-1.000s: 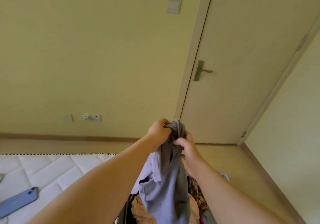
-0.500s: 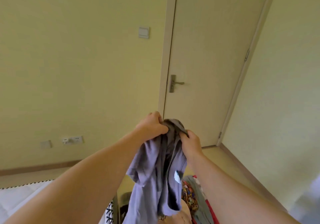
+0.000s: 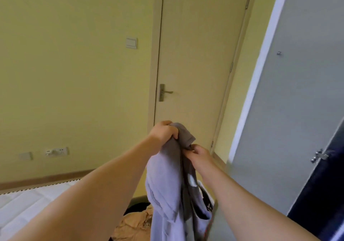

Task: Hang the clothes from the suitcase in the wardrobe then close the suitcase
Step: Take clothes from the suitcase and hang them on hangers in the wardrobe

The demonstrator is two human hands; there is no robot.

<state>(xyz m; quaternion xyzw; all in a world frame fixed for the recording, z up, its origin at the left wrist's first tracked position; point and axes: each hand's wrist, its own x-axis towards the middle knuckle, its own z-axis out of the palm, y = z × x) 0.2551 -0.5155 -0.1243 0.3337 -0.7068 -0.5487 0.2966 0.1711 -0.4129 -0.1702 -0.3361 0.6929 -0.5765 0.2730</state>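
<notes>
As the view swings right, a tall grey wardrobe door (image 3: 290,110) enters at right; left hand (image 3: 163,132) and right hand (image 3: 200,157), fingers curled, clutch the crumpled lilac shirt (image 3: 163,181) at lower centre, so hanging looks close.

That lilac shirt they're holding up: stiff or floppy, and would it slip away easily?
Probably floppy: the shirt hangs in loose folds below the left hand and right hand. Likely light, since both hold it up by its bunched top alone. Slipping seems unlikely, as both hands are curled round the cloth.
</notes>
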